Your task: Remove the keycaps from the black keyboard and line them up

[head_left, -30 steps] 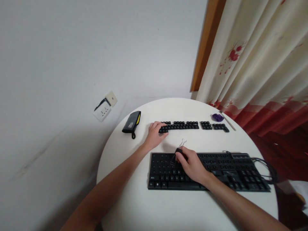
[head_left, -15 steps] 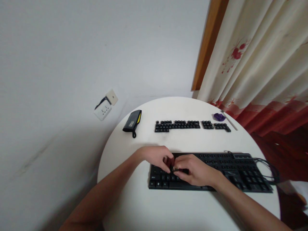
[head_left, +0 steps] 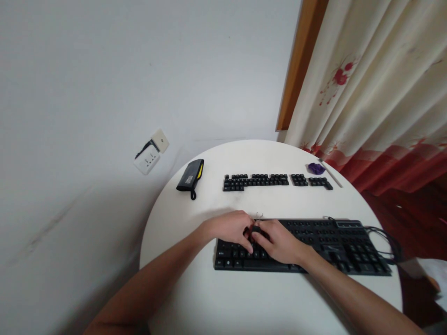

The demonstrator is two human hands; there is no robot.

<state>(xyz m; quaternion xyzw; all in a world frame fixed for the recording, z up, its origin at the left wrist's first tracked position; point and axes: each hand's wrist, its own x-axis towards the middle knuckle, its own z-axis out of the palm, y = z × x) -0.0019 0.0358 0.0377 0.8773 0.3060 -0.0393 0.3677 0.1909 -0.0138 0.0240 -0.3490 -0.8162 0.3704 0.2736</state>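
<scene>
A black keyboard (head_left: 335, 253) lies along the near part of the white round table, with bare key positions in its upper rows. My left hand (head_left: 232, 228) is over the keyboard's left side, thumb and fingers curled in a pinch; what sits between them is hidden. Against it, my right hand (head_left: 277, 239) is closed around a small dark tool (head_left: 257, 229). Thin wire ends (head_left: 259, 215) stick out beyond the fingertips, like those of a keycap puller. Loose black keycaps (head_left: 261, 180) lie in rows farther back on the table.
A dark pouch (head_left: 190, 175) with a yellow edge lies at the back left. Toward the back right are a crumpled purple item (head_left: 316, 168) and a thin white stick (head_left: 331, 173). The keyboard's coiled cable (head_left: 386, 242) hangs at the right edge, near the curtain (head_left: 349, 93).
My hands have turned and drawn closer over the keyboard. The tool in my right hand has swung so its wire ends point away from me. The keycap rows have stayed put.
</scene>
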